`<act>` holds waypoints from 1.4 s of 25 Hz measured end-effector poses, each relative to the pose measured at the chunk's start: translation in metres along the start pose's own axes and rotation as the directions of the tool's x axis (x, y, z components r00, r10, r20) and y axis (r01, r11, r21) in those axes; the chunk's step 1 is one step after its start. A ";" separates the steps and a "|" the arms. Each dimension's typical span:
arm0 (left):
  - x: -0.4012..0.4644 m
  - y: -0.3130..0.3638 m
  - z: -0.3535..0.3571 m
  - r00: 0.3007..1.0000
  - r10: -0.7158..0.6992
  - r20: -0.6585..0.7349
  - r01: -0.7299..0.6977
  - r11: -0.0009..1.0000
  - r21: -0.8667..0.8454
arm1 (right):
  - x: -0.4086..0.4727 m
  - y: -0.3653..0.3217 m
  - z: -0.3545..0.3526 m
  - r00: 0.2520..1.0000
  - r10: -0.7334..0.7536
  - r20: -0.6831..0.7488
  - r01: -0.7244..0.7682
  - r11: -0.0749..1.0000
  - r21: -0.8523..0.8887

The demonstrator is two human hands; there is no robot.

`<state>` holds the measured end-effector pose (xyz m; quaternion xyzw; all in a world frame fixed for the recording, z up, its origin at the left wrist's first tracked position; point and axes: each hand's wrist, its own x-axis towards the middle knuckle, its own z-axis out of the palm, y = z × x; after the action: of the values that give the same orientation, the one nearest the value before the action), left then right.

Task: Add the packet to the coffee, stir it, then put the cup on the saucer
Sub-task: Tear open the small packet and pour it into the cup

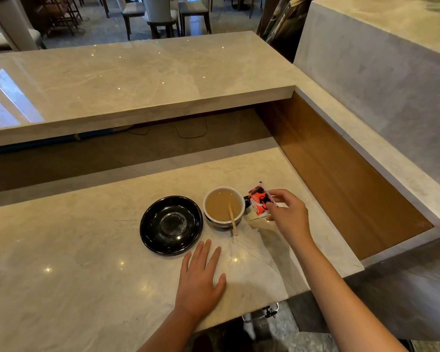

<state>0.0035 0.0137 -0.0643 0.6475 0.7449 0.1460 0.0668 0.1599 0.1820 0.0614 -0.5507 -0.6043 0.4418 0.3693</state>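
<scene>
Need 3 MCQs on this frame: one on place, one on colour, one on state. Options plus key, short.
1. Where is the saucer relative to the cup?
A. on the person's left of it
B. under it
C. behind it

2. What colour is the saucer?
A. white
B. black
C. red

3. What is the right hand doing?
A. stirring
B. lifting the cup
C. holding the packet

Key: 1 A, the saucer lies bare beside the cup. 2 B, it is glossy black. 3 C, the fingers pinch the red packet next to the cup, while the stirrer leans in the coffee and the left hand lies flat on the counter.
</scene>
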 end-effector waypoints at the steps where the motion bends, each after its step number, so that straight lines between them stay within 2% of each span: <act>1: 0.000 0.000 0.000 1.000 0.001 0.000 -0.001 1.000 -0.003 | 0.003 -0.003 0.004 0.998 -0.060 0.024 0.062 0.996 -0.072; 3: -0.001 0.000 0.000 1.000 0.003 -0.004 -0.003 1.000 -0.012 | 0.007 -0.008 0.012 0.974 -0.202 0.099 0.220 0.949 -0.224; 5: -0.001 0.000 -0.001 1.000 0.005 -0.010 -0.005 1.000 -0.023 | 0.010 -0.012 0.018 0.923 -0.342 0.176 0.384 0.841 -0.381; 8: -0.001 0.000 -0.001 1.000 0.003 -0.022 -0.004 0.999 -0.037 | 0.014 -0.015 0.022 0.862 -0.444 0.243 0.505 0.712 -0.489; 14: -0.001 0.001 -0.001 0.999 0.006 -0.032 -0.007 0.999 -0.044 | 0.016 -0.014 0.024 0.799 -0.524 0.295 0.587 0.575 -0.570; 21: 0.000 0.001 0.000 1.000 0.000 -0.028 -0.001 0.999 -0.046 | 0.018 -0.006 0.026 0.828 -0.505 0.244 0.543 0.611 -0.576; 22: 0.000 0.001 0.000 1.000 -0.001 -0.026 0.000 0.999 -0.044 | 0.017 -0.005 0.026 0.844 -0.491 0.216 0.518 0.644 -0.563; 24: 0.000 0.001 0.000 1.000 0.000 -0.021 -0.001 0.999 -0.040 | 0.017 -0.003 0.028 0.911 -0.395 0.119 0.401 0.780 -0.480; 26: 0.000 0.000 0.000 1.000 0.000 -0.016 -0.001 0.999 -0.038 | 0.017 0.002 0.028 0.976 -0.217 0.017 0.212 0.930 -0.299; 28: 0.000 0.000 0.000 1.000 0.001 -0.010 -0.001 1.000 -0.029 | 0.017 0.004 0.025 0.999 -0.004 -0.036 0.002 0.998 -0.059; 31: -0.001 0.000 -0.001 1.000 0.001 -0.001 -0.001 1.000 -0.018 | 0.010 0.003 0.020 0.967 0.252 0.035 -0.251 0.921 0.297; 33: -0.001 0.000 -0.001 1.000 0.002 0.003 -0.002 1.000 -0.009 | 0.006 0.005 0.015 0.937 0.325 0.128 -0.346 0.818 0.459; 35: -0.001 0.000 -0.001 1.000 0.006 0.004 -0.006 1.000 -0.006 | 0.004 0.011 0.004 0.917 0.349 0.191 -0.395 0.742 0.541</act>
<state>0.0031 0.0129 -0.0638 0.6500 0.7423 0.1472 0.0698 0.1591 0.1856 0.0491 -0.5069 -0.3361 0.6873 0.3971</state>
